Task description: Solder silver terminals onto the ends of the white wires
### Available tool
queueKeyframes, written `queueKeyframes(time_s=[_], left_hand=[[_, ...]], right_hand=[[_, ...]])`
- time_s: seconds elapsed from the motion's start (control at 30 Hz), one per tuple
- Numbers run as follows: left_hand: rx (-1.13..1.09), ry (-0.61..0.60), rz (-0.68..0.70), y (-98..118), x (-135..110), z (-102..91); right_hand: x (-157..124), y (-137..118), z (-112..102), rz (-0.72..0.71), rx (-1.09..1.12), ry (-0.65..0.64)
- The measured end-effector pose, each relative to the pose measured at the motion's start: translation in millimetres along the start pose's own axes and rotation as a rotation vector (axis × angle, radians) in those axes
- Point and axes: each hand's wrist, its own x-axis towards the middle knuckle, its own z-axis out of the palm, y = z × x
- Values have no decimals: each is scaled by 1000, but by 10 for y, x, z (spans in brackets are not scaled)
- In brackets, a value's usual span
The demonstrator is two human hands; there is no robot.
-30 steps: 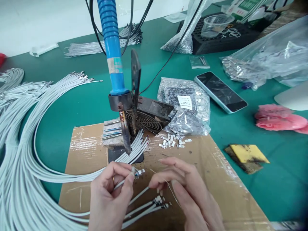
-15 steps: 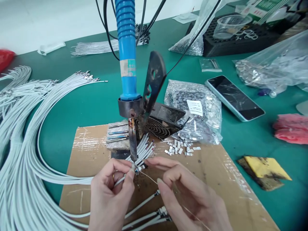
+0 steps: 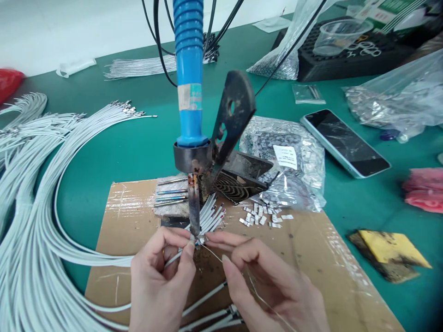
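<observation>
Green tabletop [image 3: 104,152] spreads across the frame, with a cardboard sheet [image 3: 117,221] at lower centre. Left of centre, the left hand [image 3: 161,276] pinches a white cable [image 3: 173,259] near its end, which sits just below centre at the dark tip of a blue-handled iron [image 3: 189,69]; contact is unclear. Right of it, the right hand [image 3: 273,281] grips a thin wire [image 3: 212,252] leading to that end. Loose metal tabs [image 3: 259,215] lie right of centre.

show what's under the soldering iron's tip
A white cable's end, pinched by the left hand, beside thin wire from the right hand. Fingers hide part of that end.
</observation>
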Motion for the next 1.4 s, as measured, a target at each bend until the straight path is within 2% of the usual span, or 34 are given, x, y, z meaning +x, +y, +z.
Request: queueKeyframes(time_s=[0.2,0.37,0.5,0.73,1.0,1.17,1.4], left_hand=[[12,3,1,-2,8,-6],[47,5,11,6,22,-4],[38,-2,24,2,39,-3],[-20,-2,10,22,55,17],[-18,-18,28,36,71,5],[-17,-27,38,29,71,-8],[-22,-23,35,57,72,-2]], right_hand=[[23,-16,32,-12,8,23],[17,-38,63,44,18,80],[17,-36,63,43,8,51],[27,-55,93,100,72,78],[56,-55,59,58,33,39],[36,-67,101,90,48,84],[29,-71,111,83,63,79]])
